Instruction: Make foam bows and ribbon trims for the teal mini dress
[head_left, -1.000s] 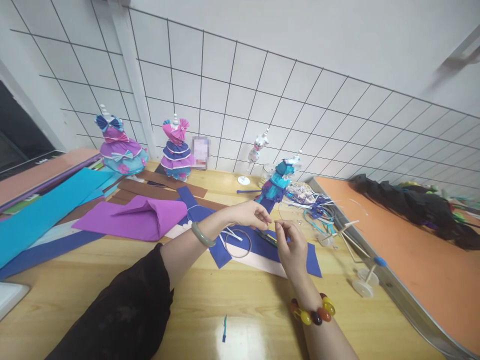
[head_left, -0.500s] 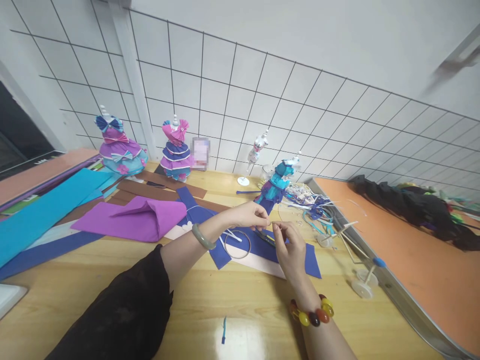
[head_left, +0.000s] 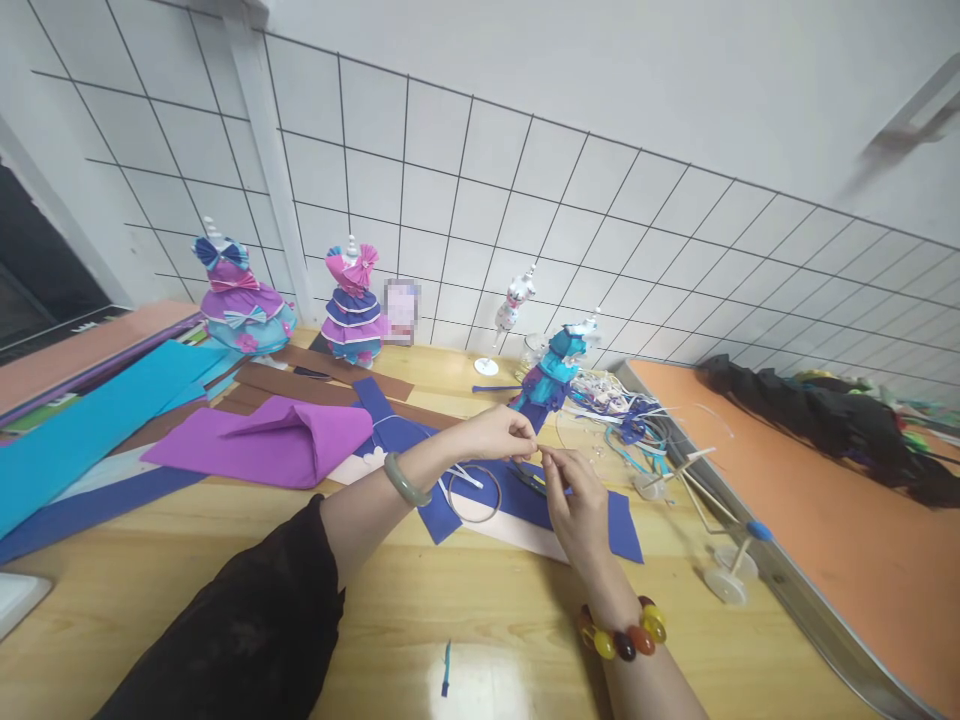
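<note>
My left hand [head_left: 501, 434] is closed in a pinch, its fingertips almost meeting those of my right hand [head_left: 576, 492], which pinches too. Whatever lies between the fingertips is too small to make out. Beneath the hands are strips of dark blue fabric [head_left: 622, 525] and a pale pink strip [head_left: 517, 533]. A thin ring [head_left: 475, 519] rests on them beside my left wrist, with narrow white strips [head_left: 466, 476] across it. Partly hidden behind my right fingers is a dark tool [head_left: 529, 480]. Just beyond the hands leans a small dress form in a teal and purple dress [head_left: 559, 365].
Folded purple fabric [head_left: 262, 445] and turquoise sheets [head_left: 112, 420] cover the left side. Two dressed mini forms [head_left: 244, 300] and a bare white form [head_left: 516, 300] stand near the wall. Tangled ribbons [head_left: 626, 405] and white stands [head_left: 726, 582] lie right, by a metal-edged orange surface [head_left: 825, 520].
Both hands stay nearly in place, still pinching. My right fingertips have shifted slightly left, closer to my left. The whole view has moved a little.
</note>
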